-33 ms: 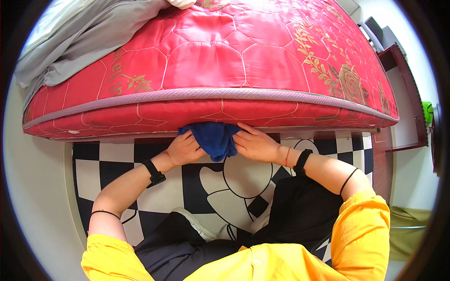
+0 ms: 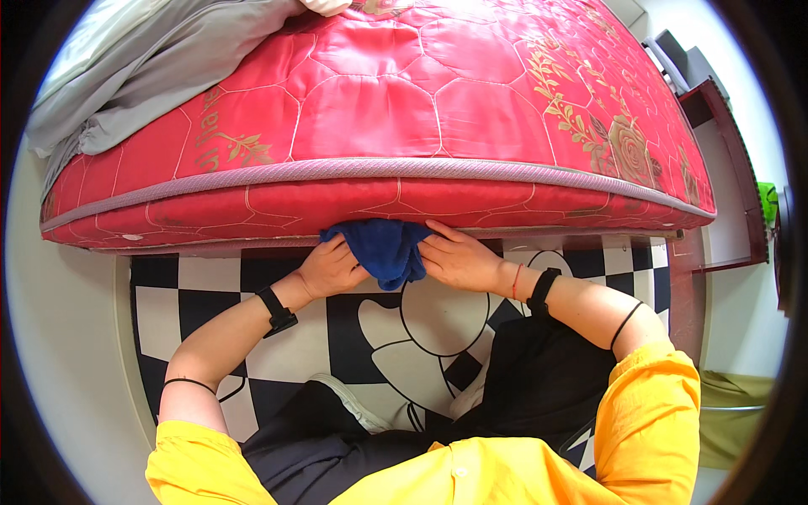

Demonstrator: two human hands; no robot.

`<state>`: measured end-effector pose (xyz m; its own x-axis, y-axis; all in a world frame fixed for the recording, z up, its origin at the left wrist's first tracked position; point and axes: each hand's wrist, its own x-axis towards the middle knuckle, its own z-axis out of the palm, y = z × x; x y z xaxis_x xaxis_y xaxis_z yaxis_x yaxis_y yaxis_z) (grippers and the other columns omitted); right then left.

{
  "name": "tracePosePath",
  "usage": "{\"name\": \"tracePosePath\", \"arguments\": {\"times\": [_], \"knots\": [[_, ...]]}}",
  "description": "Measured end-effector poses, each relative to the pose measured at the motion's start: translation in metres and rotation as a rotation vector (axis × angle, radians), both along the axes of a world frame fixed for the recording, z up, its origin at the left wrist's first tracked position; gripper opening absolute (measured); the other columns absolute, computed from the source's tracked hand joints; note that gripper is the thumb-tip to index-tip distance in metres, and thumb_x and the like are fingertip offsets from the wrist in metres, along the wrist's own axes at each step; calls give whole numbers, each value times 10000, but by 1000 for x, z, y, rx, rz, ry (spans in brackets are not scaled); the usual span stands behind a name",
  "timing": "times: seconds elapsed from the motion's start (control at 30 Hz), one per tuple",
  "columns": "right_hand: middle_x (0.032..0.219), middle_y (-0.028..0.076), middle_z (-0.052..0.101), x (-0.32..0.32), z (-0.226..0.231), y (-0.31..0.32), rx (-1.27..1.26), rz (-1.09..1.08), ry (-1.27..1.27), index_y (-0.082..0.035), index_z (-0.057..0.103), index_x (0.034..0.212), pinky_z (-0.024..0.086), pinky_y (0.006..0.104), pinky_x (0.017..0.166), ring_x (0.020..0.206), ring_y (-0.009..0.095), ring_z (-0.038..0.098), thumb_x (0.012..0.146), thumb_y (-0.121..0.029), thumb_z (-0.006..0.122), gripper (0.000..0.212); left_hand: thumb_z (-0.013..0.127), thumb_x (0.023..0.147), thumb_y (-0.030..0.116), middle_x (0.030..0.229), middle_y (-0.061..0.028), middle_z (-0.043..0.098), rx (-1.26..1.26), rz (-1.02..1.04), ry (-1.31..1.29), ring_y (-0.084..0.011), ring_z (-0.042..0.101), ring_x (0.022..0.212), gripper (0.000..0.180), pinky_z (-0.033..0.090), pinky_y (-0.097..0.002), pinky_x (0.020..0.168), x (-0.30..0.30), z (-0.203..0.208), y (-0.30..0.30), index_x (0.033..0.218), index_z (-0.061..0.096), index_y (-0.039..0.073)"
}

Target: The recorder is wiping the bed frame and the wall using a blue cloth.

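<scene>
A dark blue cloth (image 2: pixel 383 248) is bunched up against the near lower edge of the red quilted mattress (image 2: pixel 362 118). My left hand (image 2: pixel 331 268) grips its left side, fingers curled into the folds. On the other side my right hand (image 2: pixel 459 259) holds the cloth, with the thumb hidden and a fingertip reaching up to the mattress's side. Both hands are at about the same height, a short way apart, with the cloth spanning between them. Part of the cloth hangs down below the hands.
Grey and white bedding (image 2: pixel 168 80) lies at the mattress's far left. Under my hands is a black-and-white checkered floor covering (image 2: pixel 286 345). A dark red wooden desk (image 2: pixel 745 181) stands at the right, and a white wall (image 2: pixel 67 337) runs along the left.
</scene>
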<state>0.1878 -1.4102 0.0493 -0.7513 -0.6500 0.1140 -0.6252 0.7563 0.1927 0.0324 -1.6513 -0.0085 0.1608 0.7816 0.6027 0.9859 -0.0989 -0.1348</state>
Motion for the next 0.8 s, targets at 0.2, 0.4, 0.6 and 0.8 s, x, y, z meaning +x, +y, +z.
{"name": "tracePosePath", "arguments": {"times": [0.2, 0.4, 0.6, 0.8], "knots": [[1156, 85, 632, 1, 0, 1, 25, -3, -33, -44, 651, 1009, 297, 457, 1190, 1139, 221, 568, 818, -148, 563, 235, 641, 731, 214, 1188, -124, 650, 11, 4, 0, -265, 652, 1039, 311, 478, -390, 968, 0, -1, 0, 1011, 701, 92], [1135, 83, 628, 0, 2, 0, 28, 9, 5, -39, 649, 1005, 297, 457, 1190, 1129, 218, 568, 817, -148, 562, 235, 663, 800, 244, 1297, -62, 638, -78, 53, 14, -232, 601, 1191, 377, 406, -422, 1042, 0, -8, -5, 1164, 679, 149], [1126, 81, 627, 0, 1, 0, 3, 12, 21, -40, 653, 989, 294, 455, 1191, 1126, 213, 568, 813, -151, 566, 226, 666, 795, 234, 1298, -69, 635, -64, 49, 0, -236, 599, 1193, 385, 409, -430, 1046, 0, -10, -4, 1168, 677, 139], [1077, 91, 624, -1, 3, 0, -21, 36, 47, -30, 642, 954, 328, 469, 1172, 1075, 225, 580, 779, -139, 579, 216, 672, 792, 242, 1297, -74, 634, -85, 39, 10, -244, 598, 1192, 395, 419, -434, 1037, -1, -9, -5, 1172, 676, 133]]}}
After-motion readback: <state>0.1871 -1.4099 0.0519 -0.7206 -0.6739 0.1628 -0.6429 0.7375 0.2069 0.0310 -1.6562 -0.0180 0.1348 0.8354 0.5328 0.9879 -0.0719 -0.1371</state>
